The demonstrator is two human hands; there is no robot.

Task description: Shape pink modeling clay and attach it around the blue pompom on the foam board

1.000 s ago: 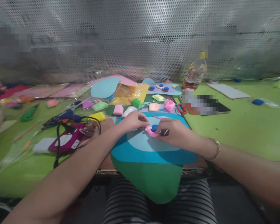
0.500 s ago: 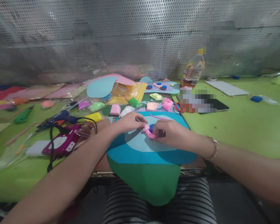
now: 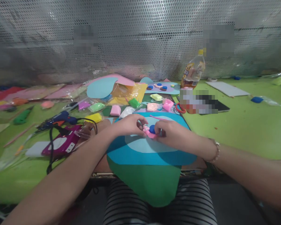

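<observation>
A small pink clay figure [image 3: 150,135] with a curved body and a round head lies over the light-blue paper shape [image 3: 140,145]. My left hand [image 3: 133,123] is closed, thumb and fingers pinching the figure at its head end. On the other side, my right hand [image 3: 170,131] has its bent fingers closed at the figure's right end, hiding part of it. A blue clay lump [image 3: 152,128] sits between the hands, against the pink piece. Beneath are a darker blue paper sheet [image 3: 152,158] and a green sheet [image 3: 147,184] that hangs over the table edge.
A thin pink tool [image 3: 158,117] lies just beyond my hands. Several bags of coloured clay [image 3: 115,110] spread behind. To the left are a glue gun [image 3: 61,117] and a magenta power strip [image 3: 63,142]. A bottle [image 3: 194,72] and red-handled scissors [image 3: 180,108] are at the right back.
My left fingers have shifted slightly at the figure's head, and my right fingers have moved a little to the right. The pink figure stays in nearly the same place.
</observation>
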